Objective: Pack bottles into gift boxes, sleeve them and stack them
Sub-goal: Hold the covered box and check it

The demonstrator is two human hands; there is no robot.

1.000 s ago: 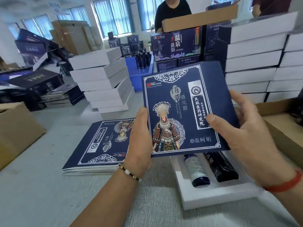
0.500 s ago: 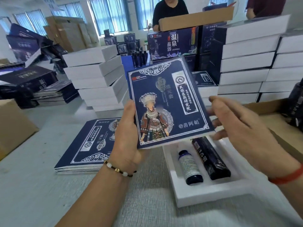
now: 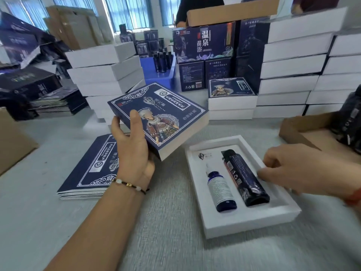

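Left hand [image 3: 134, 151] grips the opened sleeve [image 3: 162, 118] at ten o'clock of the tray [image 3: 252, 222]. Right hand [image 3: 304, 169], blurred, at three o'clock; its grip unclear, fingertips near the dark bottle [image 3: 244, 177].

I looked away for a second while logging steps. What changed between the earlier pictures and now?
The right hand let go of the blue sleeve and went down to the white box, its fingers at the dark bottle. The left hand now holds the sleeve alone, swung left and tilted flatter. Both bottles stayed in the box; the sleeve pile stayed put.
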